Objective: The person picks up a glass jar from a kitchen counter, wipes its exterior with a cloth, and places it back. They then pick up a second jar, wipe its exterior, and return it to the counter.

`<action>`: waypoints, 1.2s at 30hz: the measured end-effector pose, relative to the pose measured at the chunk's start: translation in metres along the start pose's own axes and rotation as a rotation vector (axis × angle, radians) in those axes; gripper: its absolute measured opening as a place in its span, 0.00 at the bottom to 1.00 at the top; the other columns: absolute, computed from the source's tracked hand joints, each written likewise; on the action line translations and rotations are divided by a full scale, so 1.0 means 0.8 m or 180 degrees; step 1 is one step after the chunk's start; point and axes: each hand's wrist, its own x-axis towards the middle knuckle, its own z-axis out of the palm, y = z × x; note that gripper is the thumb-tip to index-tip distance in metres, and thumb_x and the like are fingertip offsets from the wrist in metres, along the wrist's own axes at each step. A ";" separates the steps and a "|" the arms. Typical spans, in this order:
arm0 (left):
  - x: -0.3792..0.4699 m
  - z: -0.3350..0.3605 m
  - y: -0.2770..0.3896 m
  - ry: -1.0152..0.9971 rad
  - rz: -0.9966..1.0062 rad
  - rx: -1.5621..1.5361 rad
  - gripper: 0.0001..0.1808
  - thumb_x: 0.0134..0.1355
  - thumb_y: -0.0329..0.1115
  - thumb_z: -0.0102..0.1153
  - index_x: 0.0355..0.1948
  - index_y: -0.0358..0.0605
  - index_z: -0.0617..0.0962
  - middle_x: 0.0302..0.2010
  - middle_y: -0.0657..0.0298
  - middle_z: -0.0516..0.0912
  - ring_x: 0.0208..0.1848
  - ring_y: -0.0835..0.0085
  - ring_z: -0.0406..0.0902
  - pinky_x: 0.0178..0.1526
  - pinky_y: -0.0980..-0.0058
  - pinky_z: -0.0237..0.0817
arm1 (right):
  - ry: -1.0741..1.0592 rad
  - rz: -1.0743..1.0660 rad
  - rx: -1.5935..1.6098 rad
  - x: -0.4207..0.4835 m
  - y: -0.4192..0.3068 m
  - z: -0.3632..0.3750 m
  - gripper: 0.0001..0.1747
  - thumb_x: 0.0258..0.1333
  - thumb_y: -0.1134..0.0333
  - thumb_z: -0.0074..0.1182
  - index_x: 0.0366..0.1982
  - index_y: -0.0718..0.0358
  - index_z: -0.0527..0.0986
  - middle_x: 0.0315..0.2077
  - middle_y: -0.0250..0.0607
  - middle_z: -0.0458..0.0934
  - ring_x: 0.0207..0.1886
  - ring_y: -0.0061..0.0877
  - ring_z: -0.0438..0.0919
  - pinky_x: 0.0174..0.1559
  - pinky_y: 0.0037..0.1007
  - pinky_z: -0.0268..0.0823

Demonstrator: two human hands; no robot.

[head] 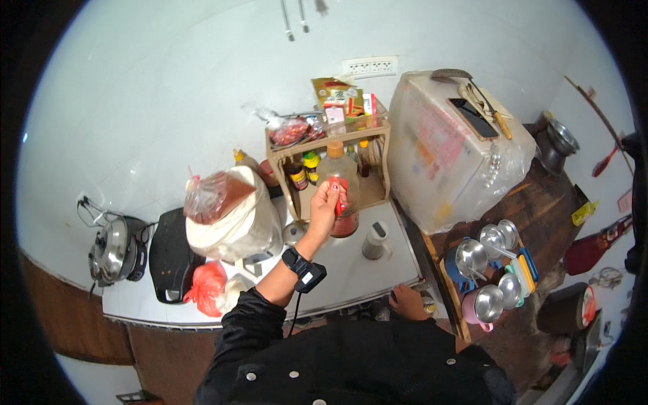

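Observation:
My left hand (pixel 326 204) grips the red handle of a large clear plastic bottle (pixel 345 172) with an orange cap and dark reddish contents at its bottom. The bottle is in front of a small beige shelf rack (pixel 329 140) that holds sauce bottles inside and packets on top. To the right of the bottle, a grey-white jug (pixel 375 241) stands on the white table. My right hand (pixel 409 302) is low by the table's front edge, its fingers partly hidden; whether it holds anything is unclear.
A plastic-wrapped box (pixel 435 152) carries a phone (pixel 473 119) and a wooden-handled utensil. Metal cups (pixel 471 259) stand on the wooden table at right. Left are a big covered container (pixel 258 223), a red plastic bag (pixel 207 288), a black appliance (pixel 174 253) and a steel-lidded cooker (pixel 115 249).

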 end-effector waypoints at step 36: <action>0.164 -0.006 -0.307 0.0230 -0.0848 0.0626 0.11 0.69 0.25 0.56 0.51 0.37 0.80 0.34 0.76 0.78 0.36 0.88 0.69 0.40 0.85 0.62 | -0.0670 0.0360 0.0310 -0.012 0.137 0.025 0.16 0.59 0.55 0.59 0.36 0.62 0.75 0.33 0.43 0.75 0.33 0.40 0.80 0.31 0.38 0.74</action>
